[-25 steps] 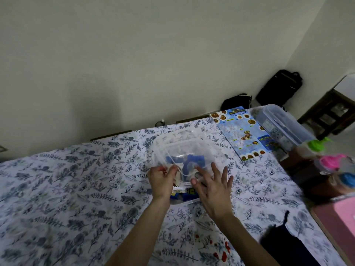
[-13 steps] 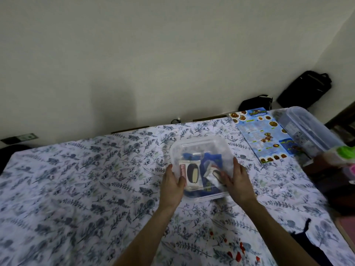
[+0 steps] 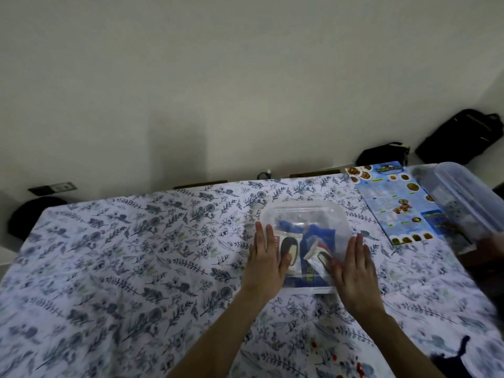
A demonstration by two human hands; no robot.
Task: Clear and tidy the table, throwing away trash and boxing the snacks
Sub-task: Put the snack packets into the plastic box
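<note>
A: Where is the snack box?

B: A clear plastic container (image 3: 304, 214) sits on the surface (image 3: 136, 255), which is covered in a blue floral cloth, a little right of the middle. Its transparent lid looks to be on top. Through the plastic you can see snack packets (image 3: 300, 249): blue wrappers and 1 white one with a dark oval print.

A: And the hands?

B: Both lie flat on it. The left hand (image 3: 268, 260) presses on the container's left side, fingers (image 3: 266, 236) straight and close together, pointing away from the person, thumb angled in over the top. The right hand (image 3: 354, 268) mirrors it on the right side, fingers extended and only slightly apart. Neither hand is curled around anything; they are open palms resting on the box.

A: Anything else nearby?

B: A blue printed menu sheet (image 3: 392, 203) lies flat toward the far right edge, well apart from the container. Beside it, partly over its right side, is a larger clear storage bin (image 3: 469, 197), blurred. 2 black bags (image 3: 461, 137) rest against the wall beyond the surface. A dark cloth item (image 3: 452, 361) shows at the bottom right corner.
</note>
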